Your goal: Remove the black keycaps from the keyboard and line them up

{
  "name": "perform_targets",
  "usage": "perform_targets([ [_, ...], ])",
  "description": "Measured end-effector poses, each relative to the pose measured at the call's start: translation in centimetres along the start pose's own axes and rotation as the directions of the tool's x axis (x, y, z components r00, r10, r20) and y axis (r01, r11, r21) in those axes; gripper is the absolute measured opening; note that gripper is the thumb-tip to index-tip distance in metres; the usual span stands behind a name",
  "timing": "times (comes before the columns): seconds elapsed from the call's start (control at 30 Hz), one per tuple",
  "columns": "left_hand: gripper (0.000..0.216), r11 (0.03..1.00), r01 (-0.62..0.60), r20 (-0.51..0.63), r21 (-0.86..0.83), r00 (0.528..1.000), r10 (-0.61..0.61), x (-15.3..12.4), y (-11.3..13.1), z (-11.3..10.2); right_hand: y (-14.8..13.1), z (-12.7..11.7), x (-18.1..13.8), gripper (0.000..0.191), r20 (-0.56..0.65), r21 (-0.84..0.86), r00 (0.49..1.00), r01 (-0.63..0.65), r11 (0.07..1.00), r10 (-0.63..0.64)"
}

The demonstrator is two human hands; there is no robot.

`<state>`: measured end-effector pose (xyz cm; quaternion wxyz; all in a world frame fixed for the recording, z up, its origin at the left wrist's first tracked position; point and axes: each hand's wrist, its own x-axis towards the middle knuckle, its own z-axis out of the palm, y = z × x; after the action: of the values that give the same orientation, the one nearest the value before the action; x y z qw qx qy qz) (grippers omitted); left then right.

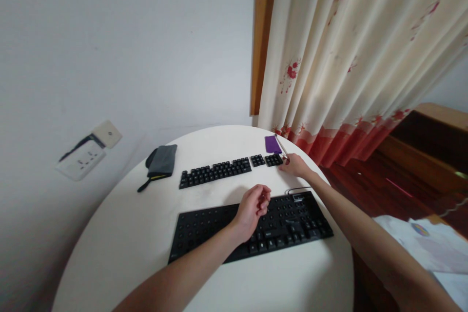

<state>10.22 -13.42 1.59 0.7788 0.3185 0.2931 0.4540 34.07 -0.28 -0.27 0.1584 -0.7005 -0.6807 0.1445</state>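
Bench [204, 282]: round, white, pushed against the wall corner beside the curtain [351, 58]; everything laid within arm's reach.
Keyboard [252, 226]: black, set square at the near edge under the left hand; most keycaps seemingly off, bare base showing, though too small to be sure.
Keycap rows [215, 172]: loose black caps laid out behind the keyboard in the board's own order, main block then two small blocks [266, 160] to the right; likely kept so to hold each cap's place.
Left hand [254, 209]: hovering over the keyboard's middle, wrist bent, fingers curled narrow toward the palm; anything pinched inside cannot be told.
Right hand [295, 165]: arm stretched far across, resting on the bench at the right end of the cap rows; fingers closed on a thin metal tool [281, 147], its shaft angled up and away.
Purple cloth [272, 144]: flat just beyond the small blocks, touching the tool's line.
Grey pouch [161, 162]: at the far left, well apart, cord trailing.
Wall socket [82, 158]: left of the bench.
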Motion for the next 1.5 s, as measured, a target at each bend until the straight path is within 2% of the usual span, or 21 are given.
perform_targets([
  [0.2,0.031,1.0,0.008,-0.01,0.012,1.0,-0.008,-0.1,0.2,0.1,0.5,-0.7,1.1,0.03,0.053,0.052,0.994,0.096,0.994,-0.099],
  [0.47,0.032,1.0,0.014,-0.01,0.017,1.0,-0.013,0.0,0.0,0.1,1.2,-0.1,1.8,0.041,0.051,0.095,0.99,0.127,0.987,-0.132],
  [0.8,0.031,1.0,0.012,-0.003,0.022,1.0,-0.012,0.0,0.1,0.0,1.2,-0.5,2.3,0.07,0.081,0.152,0.975,0.191,0.97,-0.205],
  [0.97,0.031,1.0,0.009,0.007,0.017,1.0,-0.009,0.1,-0.2,-0.2,1.4,-0.6,2.7,0.064,0.101,0.168,0.97,0.2,0.965,-0.219],
  [1.3,0.031,1.0,0.008,0.014,0.023,1.0,-0.009,-0.1,0.1,0.1,1.3,-0.4,2.2,0.068,0.076,0.209,0.977,0.179,0.961,-0.198],
  [1.43,0.032,0.999,0.016,0.001,0.028,1.0,-0.016,0.1,0.0,0.0,0.5,-1.3,1.5,0.064,0.02,0.24,0.985,0.16,0.958,-0.169],
  [1.5,0.033,0.999,0.015,-0.008,0.029,1.0,-0.014,0.1,0.1,0.0,0.0,-2.1,1.0,0.053,-0.048,0.265,0.989,0.15,0.952,-0.142],
])
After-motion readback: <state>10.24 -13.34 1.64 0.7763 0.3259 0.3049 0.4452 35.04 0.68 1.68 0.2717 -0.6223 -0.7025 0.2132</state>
